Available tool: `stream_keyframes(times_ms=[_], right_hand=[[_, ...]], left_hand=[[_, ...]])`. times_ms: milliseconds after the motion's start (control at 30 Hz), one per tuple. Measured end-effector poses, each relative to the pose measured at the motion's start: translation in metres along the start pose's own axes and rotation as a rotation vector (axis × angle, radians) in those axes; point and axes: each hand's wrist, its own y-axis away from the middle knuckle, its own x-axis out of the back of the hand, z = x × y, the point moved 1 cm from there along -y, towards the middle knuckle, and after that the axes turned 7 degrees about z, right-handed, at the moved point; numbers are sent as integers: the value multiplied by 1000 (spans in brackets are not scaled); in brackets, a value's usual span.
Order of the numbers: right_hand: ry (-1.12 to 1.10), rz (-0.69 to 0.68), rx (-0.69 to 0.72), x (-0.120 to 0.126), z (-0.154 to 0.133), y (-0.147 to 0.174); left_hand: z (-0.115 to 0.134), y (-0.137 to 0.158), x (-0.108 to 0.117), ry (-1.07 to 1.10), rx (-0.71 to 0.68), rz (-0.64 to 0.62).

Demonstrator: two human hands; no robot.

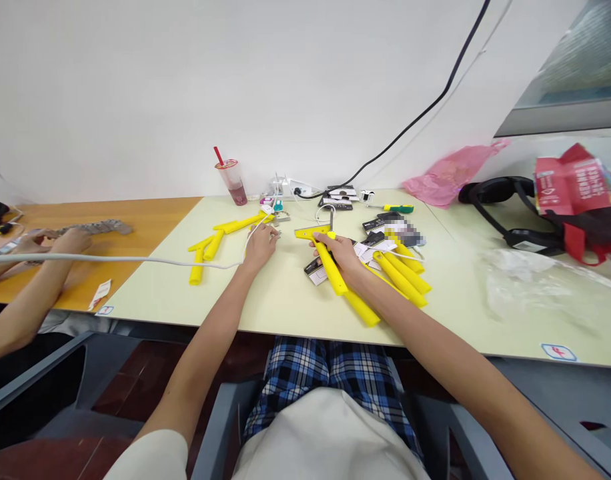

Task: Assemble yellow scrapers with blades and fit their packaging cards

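Note:
My right hand (pixel 343 257) is closed around a yellow scraper (pixel 331 270), whose wide head points left and handle points toward me. My left hand (pixel 260 245) is over the table left of it, fingers bent together at a small shiny piece too tiny to name. Just beyond that hand lie small metal parts (pixel 282 217). Several yellow scraper handles (pixel 400 277) lie beside and under my right forearm, among black-and-white cards (pixel 315 270). More yellow scrapers (pixel 198 263) lie to the left of my left hand.
A white cable (pixel 160 260) crosses in front of my left hand. At the back stand a drink cup (pixel 234 183) and a power strip (pixel 295 187); a green-yellow screwdriver (pixel 398 209) lies right. A headset (pixel 510 213) and clear plastic (pixel 530 283) are farther right. Another person's hands (pixel 68 243) work at left.

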Motion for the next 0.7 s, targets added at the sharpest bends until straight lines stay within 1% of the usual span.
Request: stream_keyframes(times_ms=[100,200,433,600,700], right_hand=[[13,-6,4,0,1,0],[25,-11,6,-1,0,2],[41,-18,11,-4,-4,10],[48,-16,19,-3,-3,10],[48,-18,16,-2,-2,8]], left_hand=[[-3,1,-1,-1,-16,14],[-5,1,-2,-8,0,6],[-8,-1,-7,11,61,-50],[-11,1,-11,0,33,-19],[-9,2,-12,-5,41,-21]])
